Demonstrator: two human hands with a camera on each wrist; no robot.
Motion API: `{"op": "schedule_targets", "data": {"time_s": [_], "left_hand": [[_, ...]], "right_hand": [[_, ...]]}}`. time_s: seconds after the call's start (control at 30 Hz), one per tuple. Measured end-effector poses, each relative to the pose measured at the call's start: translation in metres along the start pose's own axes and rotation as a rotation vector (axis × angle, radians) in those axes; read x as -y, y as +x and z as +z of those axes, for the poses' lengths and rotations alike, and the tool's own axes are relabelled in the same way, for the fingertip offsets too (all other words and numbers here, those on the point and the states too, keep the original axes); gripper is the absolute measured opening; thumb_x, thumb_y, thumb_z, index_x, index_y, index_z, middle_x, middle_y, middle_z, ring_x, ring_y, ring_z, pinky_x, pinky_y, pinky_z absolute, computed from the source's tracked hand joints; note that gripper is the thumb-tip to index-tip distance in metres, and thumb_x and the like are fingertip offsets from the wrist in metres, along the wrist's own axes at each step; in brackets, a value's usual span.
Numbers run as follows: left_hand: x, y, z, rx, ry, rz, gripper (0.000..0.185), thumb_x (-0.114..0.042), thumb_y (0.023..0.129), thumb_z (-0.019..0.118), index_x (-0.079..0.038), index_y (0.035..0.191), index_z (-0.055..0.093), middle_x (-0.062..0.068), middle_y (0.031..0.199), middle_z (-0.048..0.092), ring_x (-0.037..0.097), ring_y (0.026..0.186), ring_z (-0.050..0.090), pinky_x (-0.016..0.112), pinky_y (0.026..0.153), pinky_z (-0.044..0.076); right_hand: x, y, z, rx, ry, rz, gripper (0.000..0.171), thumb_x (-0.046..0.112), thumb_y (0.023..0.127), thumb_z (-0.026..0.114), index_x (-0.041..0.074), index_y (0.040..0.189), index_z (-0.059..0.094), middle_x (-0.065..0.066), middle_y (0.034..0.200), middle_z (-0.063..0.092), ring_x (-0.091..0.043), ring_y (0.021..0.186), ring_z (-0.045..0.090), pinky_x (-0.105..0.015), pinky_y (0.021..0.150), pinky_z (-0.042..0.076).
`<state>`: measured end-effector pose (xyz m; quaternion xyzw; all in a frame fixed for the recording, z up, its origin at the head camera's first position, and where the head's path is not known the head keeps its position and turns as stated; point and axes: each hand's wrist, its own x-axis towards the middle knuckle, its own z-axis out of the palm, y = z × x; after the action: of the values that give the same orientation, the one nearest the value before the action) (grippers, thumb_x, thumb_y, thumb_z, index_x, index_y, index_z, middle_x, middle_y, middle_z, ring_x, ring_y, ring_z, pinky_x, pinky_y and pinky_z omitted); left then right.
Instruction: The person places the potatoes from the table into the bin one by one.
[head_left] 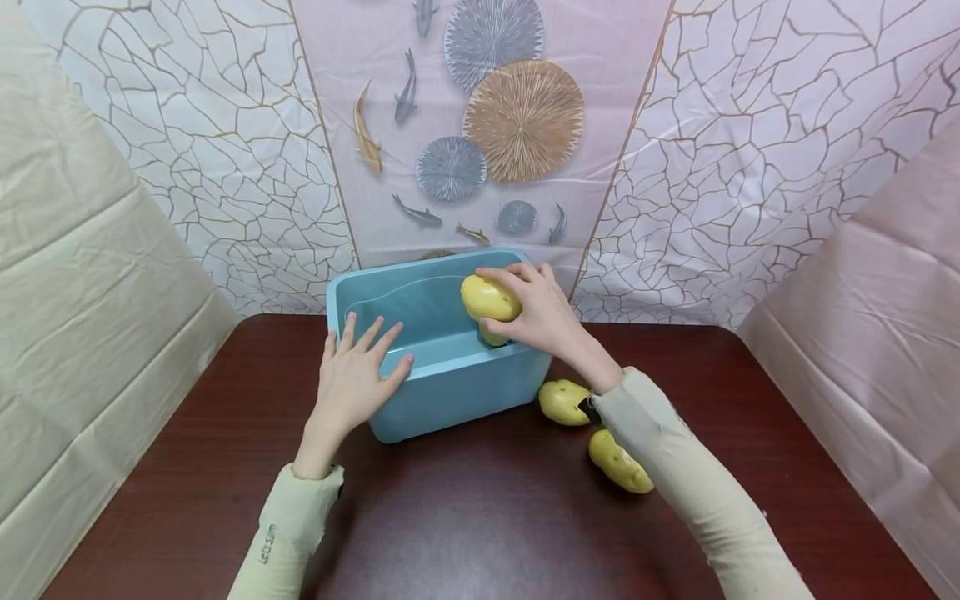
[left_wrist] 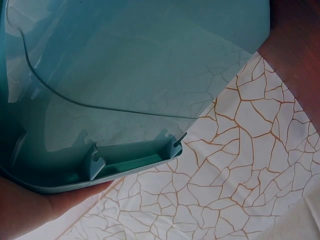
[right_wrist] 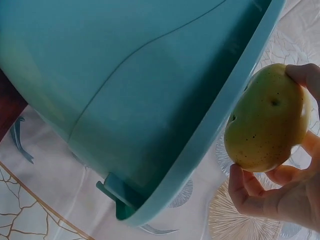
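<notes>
My right hand (head_left: 543, 315) grips a yellow potato (head_left: 490, 298) between thumb and fingers over the right end of a blue plastic bin (head_left: 450, 400). The right wrist view shows this potato (right_wrist: 270, 117) with dark specks, beside the bin's rim (right_wrist: 215, 112). Just under it, a second potato (head_left: 492, 335) shows partly inside the bin. My left hand (head_left: 348, 383) is at the bin's front left, its straight fingers spread over the rim; in the left wrist view part of that hand (left_wrist: 30, 207) lies along the bin's edge (left_wrist: 75, 186).
Two more potatoes lie on the dark red-brown table (head_left: 465, 517): one potato (head_left: 562, 402) by the bin's right corner, another potato (head_left: 618, 462) nearer, beside the right sleeve (head_left: 675, 450). A patterned cloth (head_left: 247, 150) hangs behind the table, with pale cloth (head_left: 90, 350) at the sides.
</notes>
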<state>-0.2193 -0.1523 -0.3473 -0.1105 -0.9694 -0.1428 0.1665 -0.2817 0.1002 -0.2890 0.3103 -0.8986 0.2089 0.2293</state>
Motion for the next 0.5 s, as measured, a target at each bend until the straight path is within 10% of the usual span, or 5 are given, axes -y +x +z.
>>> {"op": "schedule_targets", "data": {"time_s": [0.5], "left_hand": [[0.0005,-0.0011,0.0005,-0.001,0.009,0.001,0.057,-0.054,0.087,0.037,-0.025,0.137,0.038,0.008,0.143,0.034,0.037,0.137,0.009,0.058,0.107,0.01]], "right_hand": [[0.0041,0.0091,-0.0018,0.034,-0.01,0.002,0.058,0.038,0.069,0.071,0.028,0.123,0.053,-0.006,0.11,0.056,-0.024,0.085,0.04,-0.032,0.066,0.035]]}}
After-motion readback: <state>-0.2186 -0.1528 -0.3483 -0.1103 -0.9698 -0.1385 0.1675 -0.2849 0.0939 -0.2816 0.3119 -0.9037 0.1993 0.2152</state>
